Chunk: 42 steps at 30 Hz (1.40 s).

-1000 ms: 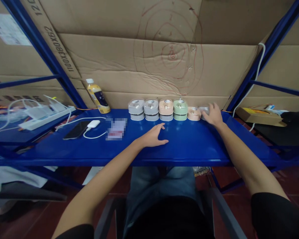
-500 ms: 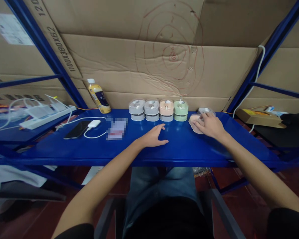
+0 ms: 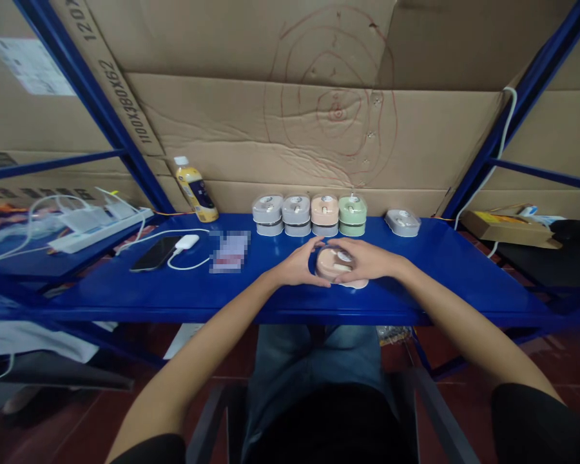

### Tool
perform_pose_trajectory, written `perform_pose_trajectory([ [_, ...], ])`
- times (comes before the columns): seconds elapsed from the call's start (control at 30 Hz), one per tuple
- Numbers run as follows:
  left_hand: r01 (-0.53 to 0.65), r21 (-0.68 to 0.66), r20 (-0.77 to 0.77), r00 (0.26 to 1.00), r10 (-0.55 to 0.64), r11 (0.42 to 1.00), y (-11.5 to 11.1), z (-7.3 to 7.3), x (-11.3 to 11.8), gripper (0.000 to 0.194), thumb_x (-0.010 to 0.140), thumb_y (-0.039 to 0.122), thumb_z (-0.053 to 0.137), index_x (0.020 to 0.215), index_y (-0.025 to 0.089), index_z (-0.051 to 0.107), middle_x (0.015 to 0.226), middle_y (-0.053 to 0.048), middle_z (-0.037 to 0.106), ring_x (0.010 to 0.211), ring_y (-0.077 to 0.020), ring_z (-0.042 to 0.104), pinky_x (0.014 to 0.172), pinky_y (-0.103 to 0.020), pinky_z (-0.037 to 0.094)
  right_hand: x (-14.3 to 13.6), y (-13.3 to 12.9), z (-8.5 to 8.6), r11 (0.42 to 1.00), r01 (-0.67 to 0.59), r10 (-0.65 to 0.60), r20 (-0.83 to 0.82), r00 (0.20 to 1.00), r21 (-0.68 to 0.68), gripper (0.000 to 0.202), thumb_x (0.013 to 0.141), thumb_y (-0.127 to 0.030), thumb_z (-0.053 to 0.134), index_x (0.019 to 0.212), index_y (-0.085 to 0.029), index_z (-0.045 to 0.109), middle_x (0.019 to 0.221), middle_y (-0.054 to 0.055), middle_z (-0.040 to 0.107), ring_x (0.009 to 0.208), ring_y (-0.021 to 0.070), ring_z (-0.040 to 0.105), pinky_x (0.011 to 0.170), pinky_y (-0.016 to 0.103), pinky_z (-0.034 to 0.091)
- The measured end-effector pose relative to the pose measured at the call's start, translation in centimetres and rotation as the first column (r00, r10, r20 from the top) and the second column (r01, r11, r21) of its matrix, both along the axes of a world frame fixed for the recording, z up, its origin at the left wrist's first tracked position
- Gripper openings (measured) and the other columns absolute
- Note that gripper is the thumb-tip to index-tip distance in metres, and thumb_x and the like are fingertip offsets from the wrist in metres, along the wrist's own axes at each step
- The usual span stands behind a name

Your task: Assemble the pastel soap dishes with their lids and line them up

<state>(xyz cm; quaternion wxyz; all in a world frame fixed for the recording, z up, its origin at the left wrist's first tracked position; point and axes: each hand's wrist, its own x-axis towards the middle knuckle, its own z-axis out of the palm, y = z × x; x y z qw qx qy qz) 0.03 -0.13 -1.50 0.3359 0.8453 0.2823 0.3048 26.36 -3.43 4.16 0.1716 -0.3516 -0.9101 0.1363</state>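
Observation:
A small peach box with a clear lid [image 3: 329, 263] is at the front middle of the blue shelf, tilted or set slightly over a pale edge below it. My right hand [image 3: 367, 259] grips it from the right, fingers over the far side and thumb on the near side. Curved round its left side is my left hand [image 3: 299, 264], thumb and fingers apart, with blue shelf showing between palm and box. Whether the left fingertips touch the box I cannot tell. Behind stand two grey boxes [image 3: 269, 216], a peach box [image 3: 324, 216] and a green box [image 3: 352, 216], each in two tiers.
A single grey box [image 3: 403, 222] sits at the back right. On the left are a yellow bottle [image 3: 196, 191], a phone [image 3: 154, 253], a white charger [image 3: 187, 242] with its cable, and a blurred card [image 3: 230, 251]. Blue posts and cardboard [image 3: 212, 122] bound the shelf.
My right hand has carried the peach box from the right side to the middle, beside my left hand. The grey box at the back right now shows fully. The left hand has barely moved.

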Motion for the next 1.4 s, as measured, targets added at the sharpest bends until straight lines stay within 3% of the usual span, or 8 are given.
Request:
perform_pose_trajectory([
  [0.13, 0.032, 0.036, 0.048, 0.998, -0.034, 0.999, 0.1, 0.0, -0.1, 0.128, 0.065, 0.05, 0.1, 0.168, 0.023, 0.03, 0.161, -0.021, 0.054, 0.148, -0.0425, 0.055, 0.124, -0.061, 0.044, -0.4, 1.3, 0.1, 0.995, -0.086, 0.071, -0.236, 0.969, -0.055, 0.09, 0.077, -0.057, 0.09, 0.155, -0.027, 0.057, 0.152, 0.011, 0.066, 0.136, 0.0346, 0.066, 0.117, 0.053, 0.053],
  [0.23, -0.023, 0.104, -0.042, 0.999, 0.027, 0.994, 0.0, 0.2, -0.3, 0.118, 0.07, 0.048, 0.096, 0.168, 0.023, 0.036, 0.156, -0.019, 0.057, 0.143, -0.0417, 0.058, 0.122, -0.062, 0.045, 2.2, 2.7, -0.5, 0.995, 0.056, -0.081, -0.31, 0.947, -0.087, 0.087, 0.078, -0.059, 0.089, 0.151, -0.024, 0.06, 0.15, 0.014, 0.068, 0.134, 0.0365, 0.067, 0.117, 0.058, 0.053],
  [0.37, 0.01, 0.246, -0.142, 0.99, 0.025, 0.969, -0.2, 0.4, -0.4, 0.062, 0.086, 0.04, 0.082, 0.144, 0.023, 0.069, 0.142, -0.014, 0.061, 0.14, -0.0354, 0.058, 0.125, -0.055, 0.044, 5.4, 4.3, -1.8, 0.951, 0.301, -0.309, -0.227, 0.924, -0.071, 0.085, 0.076, -0.06, 0.09, 0.146, -0.021, 0.064, 0.145, 0.017, 0.07, 0.127, 0.0396, 0.07, 0.112, 0.061, 0.055],
  [0.47, 0.007, 0.287, -0.158, 0.987, 0.04, 0.958, -0.2, 0.3, -0.4, 0.044, 0.092, 0.038, 0.076, 0.133, 0.024, 0.078, 0.14, -0.013, 0.06, 0.144, -0.0337, 0.055, 0.126, -0.052, 0.043, 6.0, 5.0, -2.4, 0.91, 0.411, -0.415, -0.148, 0.898, -0.055, 0.088, 0.074, -0.06, 0.091, 0.146, -0.017, 0.064, 0.146, 0.02, 0.069, 0.129, 0.0422, 0.069, 0.113, 0.061, 0.055],
  [0.83, -0.193, 0.26, -0.12, 0.966, 0.23, 0.946, 0.0, 1.4, -1.1, 0.041, 0.097, 0.051, 0.065, 0.119, 0.02, 0.082, 0.14, -0.013, 0.059, 0.136, -0.033, 0.061, 0.124, -0.048, 0.047, 6.3, 5.0, -1.9, 0.866, 0.492, -0.499, -0.127, 0.857, -0.085, 0.081, 0.083, -0.063, 0.083, 0.146, -0.016, 0.063, 0.138, 0.018, 0.074, 0.118, 0.038, 0.073, 0.106, 0.055, 0.058],
  [1.07, -0.536, 0.248, -0.263, 0.764, 0.589, 0.807, -0.1, 2.4, -1.5, 0.048, 0.097, 0.057, 0.06, 0.118, 0.018, 0.08, 0.13, -0.015, 0.06, 0.131, -0.0363, 0.063, 0.115, -0.048, 0.053, 6.3, 5.0, -1.9, 0.871, 0.483, -0.49, -0.082, 0.868, -0.092, 0.078, 0.083, -0.061, 0.083, 0.146, -0.019, 0.064, 0.134, 0.017, 0.075, 0.115, 0.0371, 0.074, 0.103, 0.055, 0.059],
  [1.2, -0.537, 0.255, -0.324, 0.736, 0.595, 0.804, -0.1, 2.4, -1.5, 0.049, 0.098, 0.057, 0.057, 0.118, 0.018, 0.079, 0.119, -0.014, 0.062, 0.133, -0.0371, 0.061, 0.112, -0.046, 0.053, 6.3, 5.1, -1.9, 0.869, 0.483, -0.492, -0.09, 0.866, -0.107, 0.081, 0.082, -0.062, 0.084, 0.146, -0.017, 0.063, 0.135, 0.018, 0.074, 0.118, 0.0373, 0.073, 0.105, 0.054, 0.058],
  [1.4, -0.486, 0.266, -0.204, 0.816, 0.542, 0.832, 0.3, 1.7, -1.7, 0.048, 0.098, 0.057, 0.057, 0.112, 0.017, 0.08, 0.113, -0.012, 0.061, 0.124, -0.0349, 0.065, 0.114, -0.05, 0.052, 6.3, 5.1, -2.0, 0.871, 0.482, -0.491, -0.097, 0.866, -0.096, 0.084, 0.081, -0.064, 0.084, 0.147, -0.017, 0.063, 0.133, 0.018, 0.075, 0.116, 0.038, 0.073, 0.104, 0.056, 0.058],
])
